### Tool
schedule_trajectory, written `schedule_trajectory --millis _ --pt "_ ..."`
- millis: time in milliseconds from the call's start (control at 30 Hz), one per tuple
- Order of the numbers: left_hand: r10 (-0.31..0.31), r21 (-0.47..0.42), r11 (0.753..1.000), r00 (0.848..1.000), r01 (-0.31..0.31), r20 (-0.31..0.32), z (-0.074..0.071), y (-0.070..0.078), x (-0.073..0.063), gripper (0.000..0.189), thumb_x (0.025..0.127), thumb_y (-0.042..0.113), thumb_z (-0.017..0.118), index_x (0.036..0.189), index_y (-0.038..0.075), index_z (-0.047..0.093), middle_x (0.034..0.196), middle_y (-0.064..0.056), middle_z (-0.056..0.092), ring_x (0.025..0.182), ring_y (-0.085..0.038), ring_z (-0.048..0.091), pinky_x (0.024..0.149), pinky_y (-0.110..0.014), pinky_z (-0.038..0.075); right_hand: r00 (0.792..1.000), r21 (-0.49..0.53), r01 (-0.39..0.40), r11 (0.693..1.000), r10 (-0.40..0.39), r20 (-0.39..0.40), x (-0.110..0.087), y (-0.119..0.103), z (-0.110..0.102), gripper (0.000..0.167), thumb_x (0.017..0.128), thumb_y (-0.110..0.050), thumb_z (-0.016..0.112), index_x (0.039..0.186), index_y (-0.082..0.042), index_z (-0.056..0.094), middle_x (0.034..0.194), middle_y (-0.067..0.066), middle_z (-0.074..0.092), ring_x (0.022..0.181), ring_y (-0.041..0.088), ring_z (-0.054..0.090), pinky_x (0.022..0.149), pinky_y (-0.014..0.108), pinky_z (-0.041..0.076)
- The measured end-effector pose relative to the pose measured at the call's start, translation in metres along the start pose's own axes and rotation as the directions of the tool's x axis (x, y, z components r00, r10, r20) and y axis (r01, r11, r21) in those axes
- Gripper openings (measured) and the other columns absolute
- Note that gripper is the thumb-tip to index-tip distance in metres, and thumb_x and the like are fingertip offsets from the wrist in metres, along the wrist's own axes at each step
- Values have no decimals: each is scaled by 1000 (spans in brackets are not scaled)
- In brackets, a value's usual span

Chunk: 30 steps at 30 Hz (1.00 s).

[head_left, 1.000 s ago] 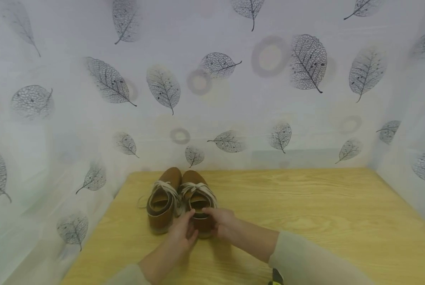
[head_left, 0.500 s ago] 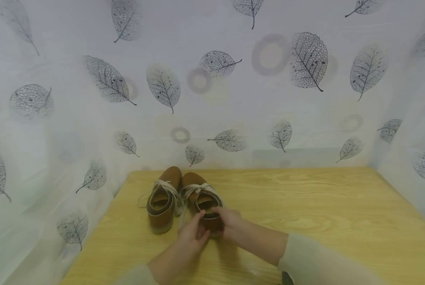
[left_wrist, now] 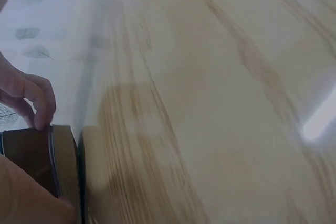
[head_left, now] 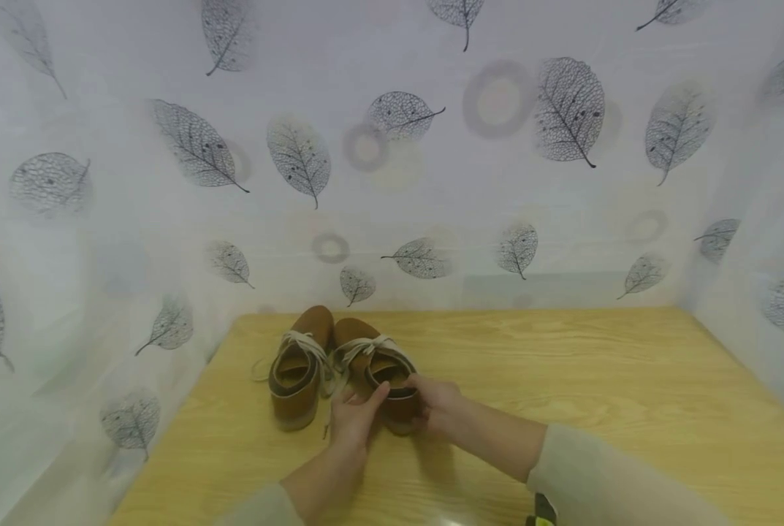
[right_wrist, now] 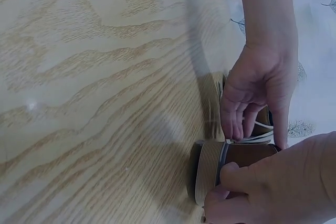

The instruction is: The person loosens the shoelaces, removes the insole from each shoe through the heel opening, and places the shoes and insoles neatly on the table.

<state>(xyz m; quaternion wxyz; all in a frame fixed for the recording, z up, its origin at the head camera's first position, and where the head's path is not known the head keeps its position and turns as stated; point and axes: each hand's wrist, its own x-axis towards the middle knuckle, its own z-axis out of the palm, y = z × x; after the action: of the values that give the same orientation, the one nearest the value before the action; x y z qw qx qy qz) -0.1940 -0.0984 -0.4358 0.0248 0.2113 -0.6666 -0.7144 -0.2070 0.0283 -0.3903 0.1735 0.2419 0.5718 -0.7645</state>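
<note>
Two brown lace-up shoes with pale laces stand on the wooden table, toes toward the back. The right-hand shoe (head_left: 398, 413) is angled, its heel out to the right. Its heel shows at the edge of the left wrist view and, with a ribbed sole, in the right wrist view. My right hand (head_left: 440, 405) grips the heel's right side, thumb at the collar. On the left side, my left hand (head_left: 352, 424) holds the same shoe, thumb on the collar rim and fingers along its side. The left-hand shoe (head_left: 296, 405) stands beside it, untouched.
The wooden table (head_left: 562, 372) extends far to the right of the shoes. Behind and on both sides hangs a pale leaf-printed sheet (head_left: 431, 190). A small dark and yellow object (head_left: 541, 511) shows under my right sleeve.
The right-hand shoe's heel has swung right, away from the other shoe, while its toe stayed near it. Both hands moved right with it, and my left fingers now reach farther forward along its side.
</note>
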Motion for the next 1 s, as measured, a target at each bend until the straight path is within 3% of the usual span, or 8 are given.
schedule_trajectory --millis 233,333,400,500,667,800,933,1000 --pt "158 210 967 986 -143 -55 1 -4 8 98 70 32 84 140 -6 27 133 -33 42 120 -46 45 101 -52 42 999 -21 40 999 -40 10 -3 1 -4 41 86 -4 56 122 14 48 121 26 53 114 39 51 103 53 40" --pt "237 340 916 971 -212 -35 1 -5 8 99 69 38 83 141 -4 29 136 -29 42 124 -44 43 104 -52 40 999 -15 40 999 -40 -21 -3 0 -5 39 84 -2 56 119 13 50 111 24 59 105 36 57 100 51 44" --pt "313 414 865 950 -283 -4 2 -5 9 99 69 40 83 141 -2 30 137 -26 41 126 -43 41 107 -52 36 998 -9 33 999 -34 -44 -3 -1 -7 40 81 0 57 118 13 51 104 21 62 97 32 60 97 47 47" --pt "437 505 759 897 -411 72 1 -4 10 100 67 42 83 142 0 31 137 -23 41 128 -39 39 109 -51 34 998 -31 29 999 -30 -48 -2 -3 -10 38 79 2 57 115 12 52 104 19 62 94 29 60 92 44 49" --pt "580 589 536 770 -605 264 -6 0 12 104 66 48 80 143 1 30 146 -22 36 133 -39 34 110 -53 31 999 -88 12 996 -15 -38 -1 -6 -17 31 72 6 55 103 8 56 109 18 57 96 28 56 82 36 51" --pt "602 628 350 680 -695 418 -12 6 17 110 66 61 74 146 1 28 151 -21 29 138 -39 28 112 -58 24 999 -121 3 993 -8 -41 -3 -7 -21 25 68 8 54 93 4 56 107 15 54 98 29 55 78 31 50" --pt "570 614 196 598 -765 563 -16 13 23 112 65 69 68 146 2 28 152 -18 29 140 -36 26 113 -59 17 998 -131 16 991 -23 -55 -8 -6 -25 22 68 9 54 90 2 57 106 15 56 98 29 54 81 36 50" --pt "555 586 111 539 -803 633 -17 16 26 111 66 69 67 146 2 30 150 -16 33 139 -33 29 113 -59 18 999 -118 18 993 -23 -45 -11 -6 -29 20 69 9 54 87 0 58 105 14 57 96 28 54 83 37 50"
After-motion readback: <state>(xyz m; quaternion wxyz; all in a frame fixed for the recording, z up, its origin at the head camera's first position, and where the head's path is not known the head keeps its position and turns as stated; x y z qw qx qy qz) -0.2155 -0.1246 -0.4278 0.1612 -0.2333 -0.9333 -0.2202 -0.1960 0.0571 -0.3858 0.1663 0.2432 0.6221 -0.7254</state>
